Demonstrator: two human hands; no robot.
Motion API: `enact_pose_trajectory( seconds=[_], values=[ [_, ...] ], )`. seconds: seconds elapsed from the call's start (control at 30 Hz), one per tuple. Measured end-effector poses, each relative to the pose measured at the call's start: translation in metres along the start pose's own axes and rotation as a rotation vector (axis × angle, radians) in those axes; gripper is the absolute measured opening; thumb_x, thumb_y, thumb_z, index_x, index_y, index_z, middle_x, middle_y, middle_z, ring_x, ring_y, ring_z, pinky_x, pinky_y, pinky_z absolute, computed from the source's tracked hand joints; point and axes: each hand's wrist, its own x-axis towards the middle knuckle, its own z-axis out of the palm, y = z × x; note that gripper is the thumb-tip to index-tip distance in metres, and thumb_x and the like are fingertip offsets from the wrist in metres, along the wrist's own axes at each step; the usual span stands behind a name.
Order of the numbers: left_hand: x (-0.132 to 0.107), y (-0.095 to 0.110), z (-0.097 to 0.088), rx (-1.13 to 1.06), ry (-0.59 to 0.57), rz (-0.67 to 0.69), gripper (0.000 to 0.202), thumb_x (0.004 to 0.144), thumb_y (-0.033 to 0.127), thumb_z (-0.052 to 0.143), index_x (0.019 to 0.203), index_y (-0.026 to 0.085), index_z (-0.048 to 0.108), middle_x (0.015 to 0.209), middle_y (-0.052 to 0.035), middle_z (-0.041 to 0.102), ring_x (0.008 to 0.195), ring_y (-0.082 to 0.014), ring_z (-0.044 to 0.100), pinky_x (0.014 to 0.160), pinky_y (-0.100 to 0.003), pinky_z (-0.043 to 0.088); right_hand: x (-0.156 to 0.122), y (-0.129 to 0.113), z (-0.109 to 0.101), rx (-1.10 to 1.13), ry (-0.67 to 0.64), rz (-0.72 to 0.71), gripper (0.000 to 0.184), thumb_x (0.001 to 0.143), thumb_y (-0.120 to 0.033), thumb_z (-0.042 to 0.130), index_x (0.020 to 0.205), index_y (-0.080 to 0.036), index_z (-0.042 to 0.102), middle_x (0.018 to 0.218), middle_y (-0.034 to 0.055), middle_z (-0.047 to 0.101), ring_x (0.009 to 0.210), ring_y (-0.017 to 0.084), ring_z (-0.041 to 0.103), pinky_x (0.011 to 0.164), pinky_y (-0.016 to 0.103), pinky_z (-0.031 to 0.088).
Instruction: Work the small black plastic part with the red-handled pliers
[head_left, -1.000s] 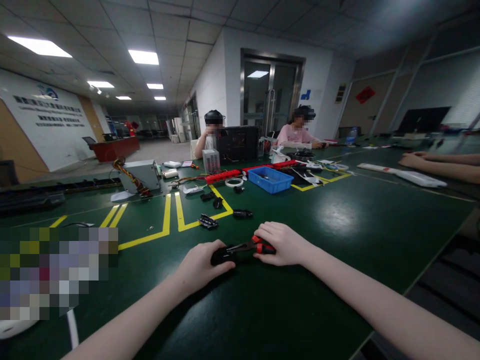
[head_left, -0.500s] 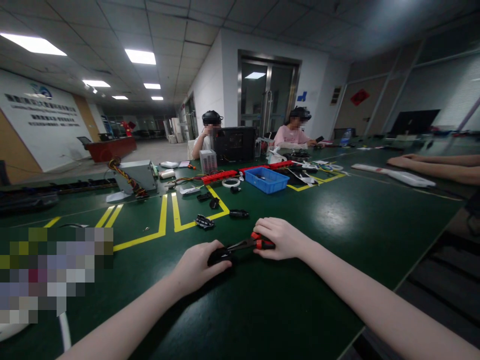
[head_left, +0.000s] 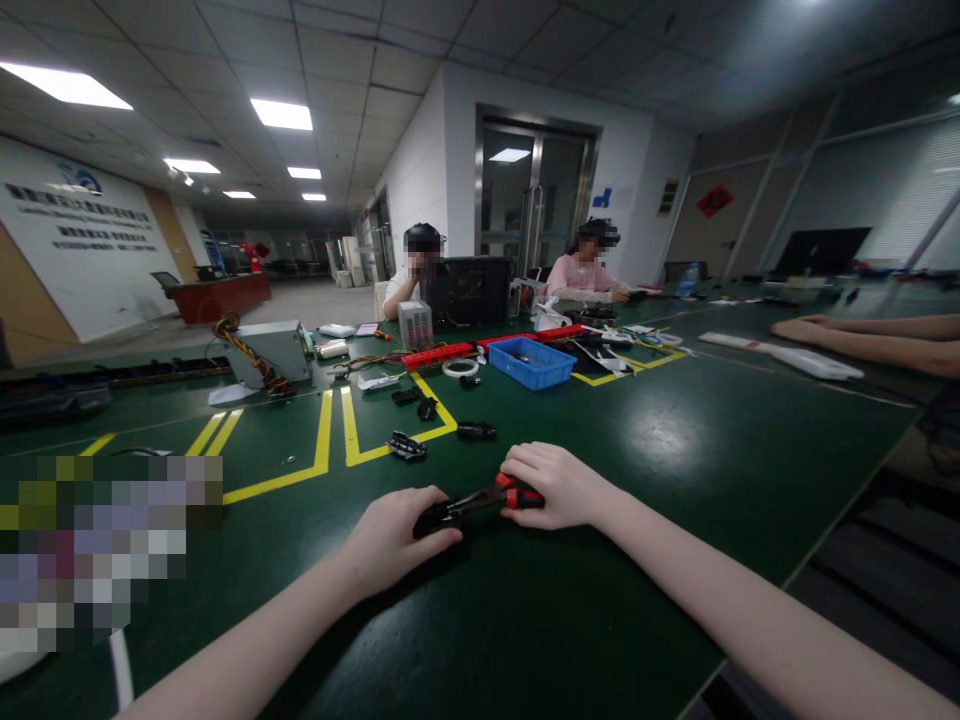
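Observation:
My left hand (head_left: 401,530) is closed around a small black plastic part (head_left: 435,517), resting low over the green table (head_left: 517,620). In my right hand (head_left: 559,485) are pliers (head_left: 517,497) with red and black handles. Their jaws point left and reach the black part near my left thumb and fingers. Whether the jaws grip it or only touch it, I cannot tell. Just beyond my hands lie several black plastic pieces, among them a ribbed one (head_left: 406,446) and a longer one (head_left: 476,430).
A blue bin (head_left: 532,363) stands beyond my right hand, beside red power strips (head_left: 439,355). A power supply with bundled cables (head_left: 270,355) is at back left. Two people sit across the table; another person's forearms (head_left: 862,330) rest at right.
The pliers and my right hand have shifted slightly left and down, with the jaws closer to the black part. My left hand keeps its hold.

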Motion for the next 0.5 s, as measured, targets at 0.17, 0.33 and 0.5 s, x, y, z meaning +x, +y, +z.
enact_pose_trajectory(
  seconds=[0.17, 0.33, 0.5],
  values=[
    [0.0003, -0.0005, 0.0004, 0.010, -0.002, 0.012, 0.031, 0.087, 0.046, 0.053, 0.105, 0.022, 0.061, 0.091, -0.0030, 0.066, 0.081, -0.0204, 0.060, 0.071, -0.029, 0.042, -0.0015, 0.0002, 0.0008, -0.007, 0.007, 0.007, 0.033, 0.080, -0.044, 0.058, 0.095, -0.014, 0.057, 0.089, 0.0078, 0.057, 0.076, 0.016, 0.054, 0.067, 0.028, 0.040],
    [-0.0001, -0.0011, 0.0015, 0.024, -0.011, -0.003, 0.032, 0.087, 0.048, 0.052, 0.104, 0.022, 0.062, 0.088, -0.0035, 0.066, 0.079, -0.0213, 0.060, 0.070, -0.029, 0.042, -0.0020, -0.0013, 0.0009, 0.005, 0.011, 0.011, 0.033, 0.079, -0.043, 0.059, 0.094, -0.014, 0.058, 0.087, 0.0071, 0.058, 0.075, 0.016, 0.054, 0.067, 0.028, 0.040],
    [0.0007, -0.0022, 0.0057, 0.013, 0.024, -0.019, 0.030, 0.083, 0.043, 0.059, 0.106, 0.024, 0.061, 0.094, -0.0020, 0.067, 0.084, -0.0214, 0.061, 0.072, -0.029, 0.043, -0.0024, -0.0025, -0.0001, 0.059, -0.003, 0.035, 0.033, 0.078, -0.044, 0.060, 0.092, -0.015, 0.057, 0.084, 0.0052, 0.058, 0.073, 0.015, 0.054, 0.065, 0.027, 0.040]
  ],
)
